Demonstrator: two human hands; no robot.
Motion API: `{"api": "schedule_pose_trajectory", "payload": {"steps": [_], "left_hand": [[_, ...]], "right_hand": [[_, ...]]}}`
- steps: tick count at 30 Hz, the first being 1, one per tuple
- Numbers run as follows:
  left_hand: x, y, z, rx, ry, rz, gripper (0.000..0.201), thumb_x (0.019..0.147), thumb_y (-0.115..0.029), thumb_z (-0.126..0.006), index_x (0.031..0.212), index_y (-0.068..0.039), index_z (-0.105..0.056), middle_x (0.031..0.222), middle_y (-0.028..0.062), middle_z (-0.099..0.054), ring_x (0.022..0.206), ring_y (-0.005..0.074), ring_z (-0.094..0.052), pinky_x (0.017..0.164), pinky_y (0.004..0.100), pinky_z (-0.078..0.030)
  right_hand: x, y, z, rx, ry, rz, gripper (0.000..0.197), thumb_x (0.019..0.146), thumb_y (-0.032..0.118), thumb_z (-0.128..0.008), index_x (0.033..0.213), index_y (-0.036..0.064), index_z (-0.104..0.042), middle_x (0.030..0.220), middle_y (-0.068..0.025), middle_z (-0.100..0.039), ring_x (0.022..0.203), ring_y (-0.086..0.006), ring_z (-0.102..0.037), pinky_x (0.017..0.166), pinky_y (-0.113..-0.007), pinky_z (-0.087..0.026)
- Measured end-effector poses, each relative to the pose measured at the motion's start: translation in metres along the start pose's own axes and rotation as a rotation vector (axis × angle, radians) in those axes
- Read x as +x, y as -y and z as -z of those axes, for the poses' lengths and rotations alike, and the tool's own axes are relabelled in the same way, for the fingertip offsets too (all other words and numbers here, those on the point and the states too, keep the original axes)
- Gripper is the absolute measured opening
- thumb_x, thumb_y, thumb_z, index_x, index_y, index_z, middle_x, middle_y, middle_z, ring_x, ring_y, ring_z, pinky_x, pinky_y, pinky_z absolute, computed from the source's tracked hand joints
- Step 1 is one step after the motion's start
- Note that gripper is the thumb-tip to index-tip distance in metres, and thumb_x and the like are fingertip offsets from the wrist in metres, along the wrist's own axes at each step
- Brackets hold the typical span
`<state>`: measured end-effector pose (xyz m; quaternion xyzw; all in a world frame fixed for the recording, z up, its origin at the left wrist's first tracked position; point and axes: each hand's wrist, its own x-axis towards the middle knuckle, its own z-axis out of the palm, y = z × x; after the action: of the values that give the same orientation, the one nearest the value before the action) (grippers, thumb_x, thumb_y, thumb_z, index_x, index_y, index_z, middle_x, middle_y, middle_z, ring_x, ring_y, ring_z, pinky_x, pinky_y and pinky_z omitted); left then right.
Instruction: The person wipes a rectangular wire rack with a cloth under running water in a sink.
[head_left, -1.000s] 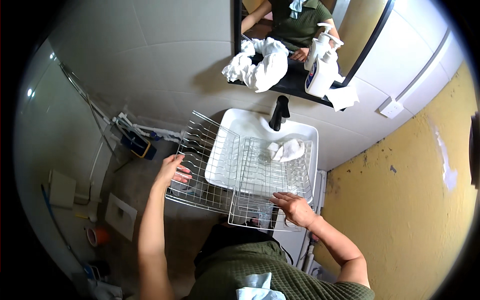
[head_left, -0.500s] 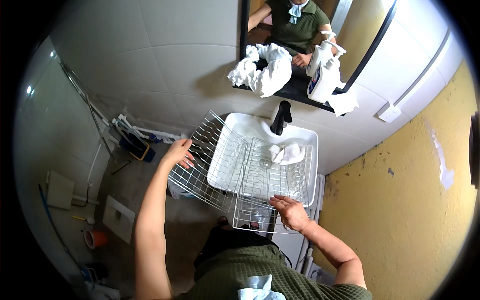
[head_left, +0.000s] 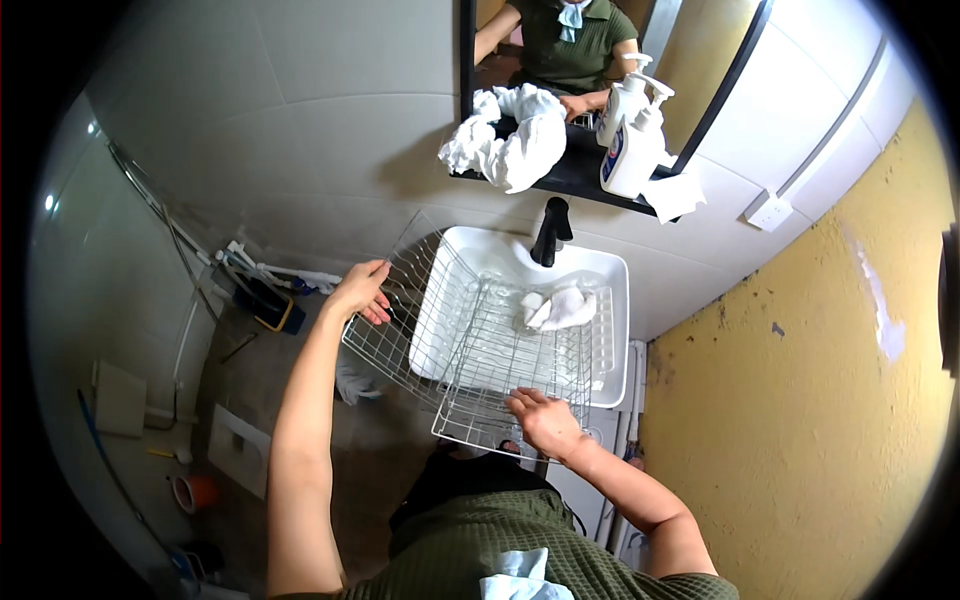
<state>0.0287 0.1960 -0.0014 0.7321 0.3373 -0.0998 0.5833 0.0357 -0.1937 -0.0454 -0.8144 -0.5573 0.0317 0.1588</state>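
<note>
A silvery wire rack with two grid sections lies partly across the white washbasin. Its left section slants out past the basin's left side, while the right section spans the basin and its front rim. My left hand grips the outer left edge of the left section, fingers curled. On the near side of the right section, my right hand is closed on the wires, its thumb hidden. Whether the two sections are joined, I cannot tell. A wet white cloth lies in the basin, seen beside and through the wires.
Behind the basin stands a black faucet. Above it, a black mirror shelf holds a bunched white cloth and white pump bottles. A yellow wall closes the right side; a squat toilet lies at floor left.
The right section of the rack and my right hand have shifted left, closer to the left section. My left hand keeps its hold. The whole view has moved slightly.
</note>
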Motion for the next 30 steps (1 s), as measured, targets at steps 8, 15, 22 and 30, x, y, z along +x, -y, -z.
{"api": "schedule_pose_trajectory", "payload": {"steps": [8, 15, 22, 30], "left_hand": [[-0.007, 0.028, 0.005, -0.096, 0.023, 0.059, 0.051, 0.097, -0.041, -0.038, 0.140, -0.016, -0.030, 0.081, 0.0213, -0.058, 0.057, 0.0320, -0.065, 0.046, 0.0355, -0.054], [-0.017, 0.010, -0.026, 0.021, -0.123, 0.072, 0.044, 0.098, -0.039, -0.037, 0.133, -0.013, -0.037, 0.073, 0.0212, -0.058, 0.051, 0.0304, -0.064, 0.040, 0.0353, -0.052], [-0.022, -0.029, -0.037, 0.190, -0.173, 0.022, 0.034, 0.098, -0.024, -0.034, 0.117, 0.001, -0.046, 0.058, 0.0200, -0.056, 0.045, 0.0285, -0.062, 0.035, 0.0342, -0.050], [-0.014, -0.016, -0.046, 0.129, -0.149, 0.011, 0.039, 0.094, -0.018, -0.041, 0.131, -0.006, -0.042, 0.062, 0.0184, -0.056, 0.046, 0.0271, -0.062, 0.037, 0.0335, -0.050]], "right_hand": [[0.013, -0.021, 0.047, -0.039, -0.068, -0.064, 0.021, 0.066, 0.002, -0.056, 0.087, 0.0062, -0.056, 0.085, -0.0103, -0.064, 0.080, -0.0259, -0.063, 0.061, -0.037, -0.052], [0.017, -0.029, 0.074, 0.099, -0.346, -0.205, 0.015, 0.075, 0.002, -0.058, 0.086, 0.0084, -0.065, 0.067, -0.0086, -0.062, 0.061, -0.0266, -0.062, 0.053, -0.036, -0.049], [0.002, -0.030, 0.056, -0.014, -0.222, -0.055, 0.032, 0.062, -0.002, -0.054, 0.091, 0.0089, -0.064, 0.073, -0.0058, -0.063, 0.067, -0.0231, -0.063, 0.055, -0.035, -0.051], [0.004, -0.019, 0.025, -0.001, -0.273, -0.034, 0.034, 0.063, 0.003, -0.056, 0.096, 0.0069, -0.059, 0.078, -0.0071, -0.062, 0.074, -0.0234, -0.063, 0.059, -0.036, -0.051]]}}
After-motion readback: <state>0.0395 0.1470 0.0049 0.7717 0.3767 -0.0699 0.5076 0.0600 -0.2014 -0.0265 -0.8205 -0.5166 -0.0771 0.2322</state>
